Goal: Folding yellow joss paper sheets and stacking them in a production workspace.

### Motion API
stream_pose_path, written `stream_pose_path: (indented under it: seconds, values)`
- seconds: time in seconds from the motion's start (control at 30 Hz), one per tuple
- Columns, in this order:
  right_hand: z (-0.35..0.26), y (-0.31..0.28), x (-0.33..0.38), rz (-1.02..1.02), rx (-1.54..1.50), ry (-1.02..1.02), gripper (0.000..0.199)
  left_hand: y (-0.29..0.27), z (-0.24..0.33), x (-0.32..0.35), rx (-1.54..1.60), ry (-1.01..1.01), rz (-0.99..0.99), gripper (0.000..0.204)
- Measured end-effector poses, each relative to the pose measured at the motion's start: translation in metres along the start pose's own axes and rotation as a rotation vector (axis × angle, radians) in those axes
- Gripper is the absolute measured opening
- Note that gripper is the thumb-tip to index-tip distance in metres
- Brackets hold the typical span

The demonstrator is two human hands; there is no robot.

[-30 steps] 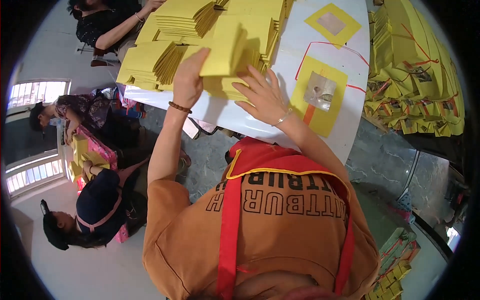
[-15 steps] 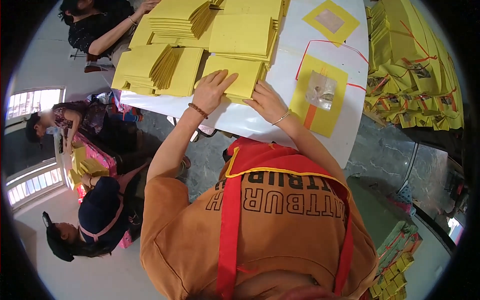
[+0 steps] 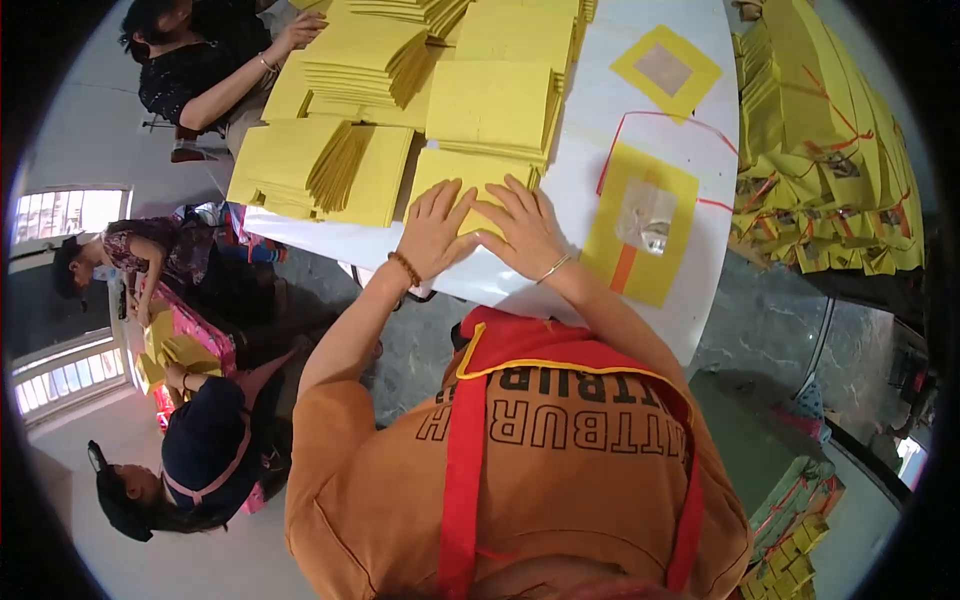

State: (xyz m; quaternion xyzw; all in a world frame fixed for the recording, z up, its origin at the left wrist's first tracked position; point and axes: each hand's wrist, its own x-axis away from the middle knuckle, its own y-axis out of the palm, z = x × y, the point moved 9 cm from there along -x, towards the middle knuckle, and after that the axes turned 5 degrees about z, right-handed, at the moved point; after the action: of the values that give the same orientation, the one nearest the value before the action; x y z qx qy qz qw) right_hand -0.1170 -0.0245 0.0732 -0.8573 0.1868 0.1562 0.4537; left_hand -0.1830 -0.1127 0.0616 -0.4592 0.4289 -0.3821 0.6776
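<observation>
My left hand [image 3: 437,228] and my right hand [image 3: 525,228] lie side by side on the near end of a stack of yellow paper pieces [image 3: 472,167] at the table's near edge. Both are spread flat, thumbs close together, and grip nothing. Just beyond is another stack of yellow paper pieces [image 3: 492,97]. To its left, a fanned yellow stack [image 3: 290,160] leans over more flat pieces. Right of my hands lies a yellow sheet [image 3: 608,215] with an orange strip and a clear plastic piece on it.
A smaller yellow sheet [image 3: 690,72] with a pale square lies farther back on the white table [image 3: 670,325], near a red cord [image 3: 612,150]. Yellow bundles [image 3: 820,120] tied in red stand at right. One person [image 3: 210,65] works at the far left; two more sit lower left.
My hands have moved from the sides of the near stack to lie flat on it, the right one shifting left. The whole view has shifted slightly, so the table appears lower.
</observation>
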Motion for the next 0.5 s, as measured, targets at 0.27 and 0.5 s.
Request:
stream_pose_path:
  seconds: [0.27,0.5]
  values:
    - [0.007,0.006,-0.004,-0.074,-0.097,0.027,0.039,-0.031,-0.047,0.021,0.126,-0.488,0.374,0.038]
    - [0.009,0.007,-0.005,-0.068,-0.123,0.049,0.040,-0.010,-0.052,0.027,0.328,-0.582,0.432,0.037]
